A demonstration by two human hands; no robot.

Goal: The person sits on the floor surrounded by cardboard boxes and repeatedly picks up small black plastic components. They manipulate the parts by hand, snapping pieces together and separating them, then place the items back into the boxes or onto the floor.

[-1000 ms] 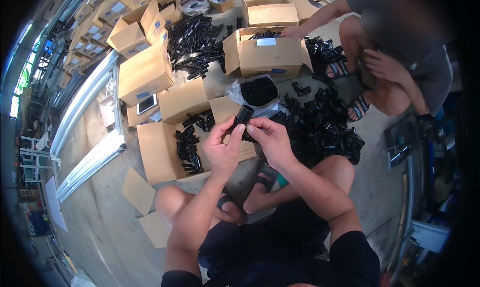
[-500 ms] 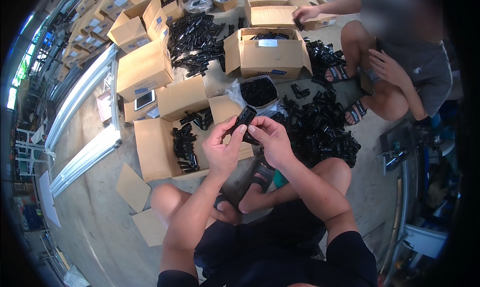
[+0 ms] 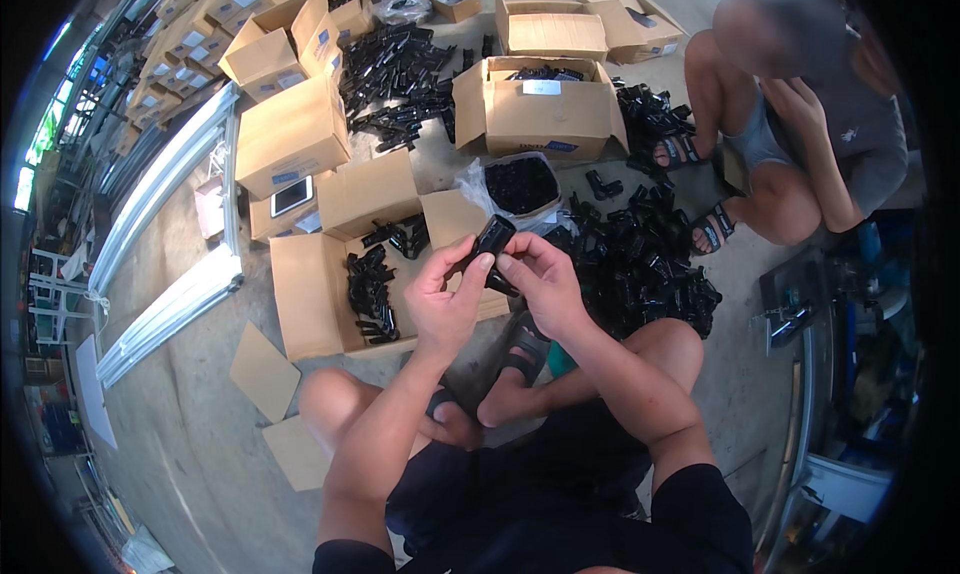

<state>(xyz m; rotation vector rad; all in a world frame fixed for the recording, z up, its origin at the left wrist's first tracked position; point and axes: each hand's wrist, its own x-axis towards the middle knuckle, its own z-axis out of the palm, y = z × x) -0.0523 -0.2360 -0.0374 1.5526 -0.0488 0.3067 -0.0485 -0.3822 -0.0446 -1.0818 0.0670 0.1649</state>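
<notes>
A glossy black pipe fitting (image 3: 495, 235) is held in front of me, above the edge of an open cardboard box. My left hand (image 3: 443, 299) pinches it from one side between thumb and fingers. From the other side, my right hand (image 3: 545, 282) grips its lower part, its thumb close to the left thumb. My fingers hide some of the fitting. Inside the open box (image 3: 300, 299) to the left, several similar black fittings (image 3: 368, 294) lie grouped. A loose heap of black fittings (image 3: 650, 264) spreads over the floor beyond my right hand.
A plastic-lined tub (image 3: 520, 184) of small black parts stands just ahead. Behind it is an open carton (image 3: 545, 114) holding fittings. Another person (image 3: 835, 124) sits at the far right. White metal profiles (image 3: 165, 319) and a tablet (image 3: 291, 197) lie left.
My hands keep the fitting at almost the same spot. The other person's outstretched arm has drawn back from the far cartons toward their body.
</notes>
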